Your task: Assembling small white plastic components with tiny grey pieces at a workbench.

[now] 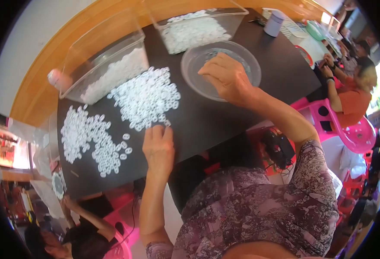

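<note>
- Left hand (pixel 158 146): flat on the black table (pixel 224 125), fingers together and extended, fingertips touching the near edge of the middle pile of small white rings (pixel 146 97); nothing clamped.
- Right hand (pixel 226 77): resting on the near rim of the clear round plastic bowl (pixel 246 56), fingers curled loosely; held item, if any, cannot be told.
- Second spread of white rings (pixel 90 140): lying left of the left hand, well apart from the bowl.
- Two clear rectangular tubs (pixel 108 64) and (pixel 194 28): standing at the far side, both holding more white rings.
- White cylindrical container (pixel 274 22): at far right of table.
- Other person in orange top (pixel 354 97): seated on pink chair (pixel 354 134) to the right, apart from the work.
</note>
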The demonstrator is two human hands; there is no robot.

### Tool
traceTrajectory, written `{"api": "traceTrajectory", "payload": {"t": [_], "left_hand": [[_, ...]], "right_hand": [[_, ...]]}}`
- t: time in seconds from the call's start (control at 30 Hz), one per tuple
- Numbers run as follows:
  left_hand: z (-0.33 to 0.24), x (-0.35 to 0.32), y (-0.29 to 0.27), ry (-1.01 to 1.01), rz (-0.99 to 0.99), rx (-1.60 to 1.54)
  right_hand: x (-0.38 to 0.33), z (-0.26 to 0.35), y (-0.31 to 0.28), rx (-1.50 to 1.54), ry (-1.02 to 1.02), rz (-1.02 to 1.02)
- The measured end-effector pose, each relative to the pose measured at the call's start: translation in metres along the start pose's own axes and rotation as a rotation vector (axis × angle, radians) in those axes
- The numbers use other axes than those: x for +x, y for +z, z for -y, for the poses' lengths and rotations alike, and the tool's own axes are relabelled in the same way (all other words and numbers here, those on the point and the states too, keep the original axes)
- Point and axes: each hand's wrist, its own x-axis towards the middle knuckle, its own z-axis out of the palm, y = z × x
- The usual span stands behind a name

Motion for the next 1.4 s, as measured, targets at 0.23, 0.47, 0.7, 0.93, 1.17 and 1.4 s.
{"api": "traceTrajectory", "payload": {"t": [0.23, 0.47, 0.7, 0.93, 1.17, 1.4], "left_hand": [[0.002, -0.004, 0.005, 0.158, 0.059, 0.128], [0.005, -0.011, 0.007, 0.225, 0.072, 0.325], [-0.002, -0.014, -0.006, 0.137, 0.131, 0.263], [0.008, -0.016, -0.012, -0.029, 0.101, 0.054], [0.003, -0.024, -0.013, -0.026, 0.029, -0.001], [0.001, -0.032, -0.014, -0.492, -0.187, -0.504]], "right_hand": [[-0.027, -0.043, -0.012, 0.218, 0.423, 0.027], [-0.034, -0.066, 0.016, -0.062, 0.255, 0.254], [-0.025, -0.062, 0.035, -0.253, 0.061, 0.466], [-0.021, -0.063, 0.041, -0.22, 0.02, 0.539], [-0.029, -0.066, 0.026, -0.099, 0.203, 0.352], [-0.025, -0.015, -0.004, 0.221, 0.319, 0.152]]}}
